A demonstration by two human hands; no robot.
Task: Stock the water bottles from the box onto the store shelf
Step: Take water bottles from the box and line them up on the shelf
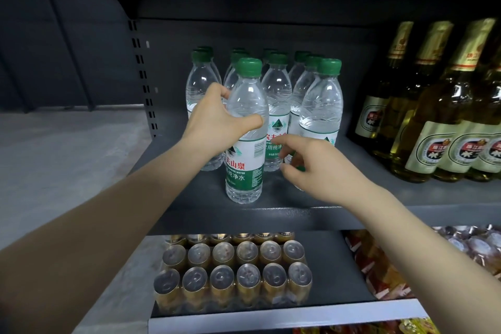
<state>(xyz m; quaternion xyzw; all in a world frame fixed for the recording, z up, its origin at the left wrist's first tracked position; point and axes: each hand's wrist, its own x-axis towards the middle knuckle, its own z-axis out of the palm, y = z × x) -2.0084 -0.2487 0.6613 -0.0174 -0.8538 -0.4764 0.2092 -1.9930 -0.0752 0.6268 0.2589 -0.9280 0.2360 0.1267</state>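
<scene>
On the dark grey shelf (339, 198), near its front edge, one water bottle (245, 133) with a green cap is standing upright. The left hand (217, 122) is gripping this bottle around its upper body, above the green and white label; the thumb is lying across the front of the clear plastic and the other fingers are going around the back side. The base of the bottle is looking to be on the shelf surface, but I cannot tell for sure if it is touching.

Behind it, the other water bottles (276, 95) are standing upright in rows, close together, all with green caps. The front bottle on the right (322, 106) is standing just beside the right hand.

The right hand (322, 168) is reaching in front of this group, low near the shelf surface. Its fingers are loosely curled and spread and are not holding anything; the fingertips are near the lower part of the bottles, and I cannot tell if they are touching them.

To the right on the same shelf, several beer bottles (439, 116) with golden liquid and pale labels are standing. On the lower shelf (271, 320), a wrapped pack of gold cans (233, 271) is sitting under the hands, and packaged snacks (379, 266) are lying at the right of it.
</scene>
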